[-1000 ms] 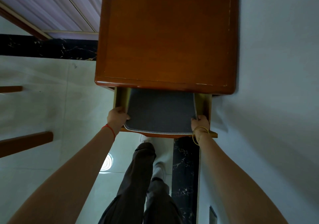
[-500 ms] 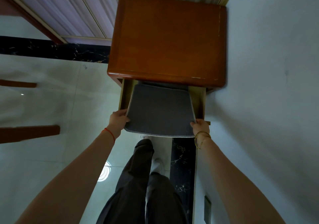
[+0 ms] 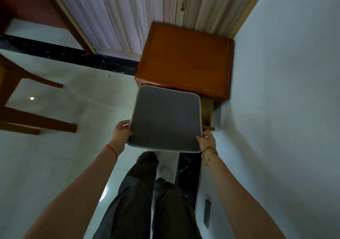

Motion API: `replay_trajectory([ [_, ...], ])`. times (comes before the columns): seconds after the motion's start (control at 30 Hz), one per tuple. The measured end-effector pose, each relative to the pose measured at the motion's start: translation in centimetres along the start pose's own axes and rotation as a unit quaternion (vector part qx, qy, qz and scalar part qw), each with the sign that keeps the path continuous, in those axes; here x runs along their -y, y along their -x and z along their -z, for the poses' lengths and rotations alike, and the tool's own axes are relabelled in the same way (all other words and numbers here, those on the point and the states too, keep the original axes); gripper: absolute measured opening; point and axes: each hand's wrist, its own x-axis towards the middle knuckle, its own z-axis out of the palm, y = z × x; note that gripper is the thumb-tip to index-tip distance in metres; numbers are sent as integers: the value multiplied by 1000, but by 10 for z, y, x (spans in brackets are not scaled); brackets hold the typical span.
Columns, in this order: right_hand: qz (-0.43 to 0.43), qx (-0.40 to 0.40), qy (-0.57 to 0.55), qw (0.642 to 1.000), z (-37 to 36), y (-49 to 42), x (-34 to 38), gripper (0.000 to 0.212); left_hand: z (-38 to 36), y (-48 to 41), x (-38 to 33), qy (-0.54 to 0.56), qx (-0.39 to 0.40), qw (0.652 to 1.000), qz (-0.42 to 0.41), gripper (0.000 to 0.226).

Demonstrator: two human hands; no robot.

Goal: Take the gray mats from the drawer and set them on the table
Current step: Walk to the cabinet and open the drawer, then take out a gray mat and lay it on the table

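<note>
A gray mat (image 3: 165, 119) with a pale stitched edge hangs flat in the air in front of the brown wooden table (image 3: 185, 58). My left hand (image 3: 120, 133) grips its near left corner and my right hand (image 3: 207, 141) grips its near right corner. The mat covers most of the open drawer (image 3: 207, 110); only the drawer's right side shows beneath the table's front edge. Whether more mats lie in the drawer is hidden.
A pale wall (image 3: 285, 91) runs close along the right of the table. White cupboard doors (image 3: 138, 14) stand behind it. Wooden chair legs (image 3: 33, 122) stand on the shiny tiled floor at the left. My legs (image 3: 147, 192) are below the mat.
The mat has come up and out of the drawer toward me, held at both near corners. The view has pulled back, so the table looks smaller and farther.
</note>
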Motion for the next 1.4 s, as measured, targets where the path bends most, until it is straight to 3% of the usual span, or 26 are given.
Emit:
replay_trajectory([
  [0.27, 101, 77, -25, 992, -6, 99, 51, 18, 92, 100, -4, 139, -41, 984, -100, 48],
  [0.6, 211, 208, 34, 954, -70, 232, 101, 27, 235, 208, 42, 265, -158, 943, -124, 43],
  [0.87, 256, 260, 59, 929, -145, 330, 101, 30, 334, 262, 90, 326, -238, 906, -128, 40],
  [1.17, 296, 309, 4, 904, -195, 396, 91, 22, 420, 281, 119, 327, -240, 900, -161, 42],
  [1.4, 305, 315, -9, 899, -222, 401, 121, 20, 447, 257, 98, 336, -228, 897, -172, 43],
])
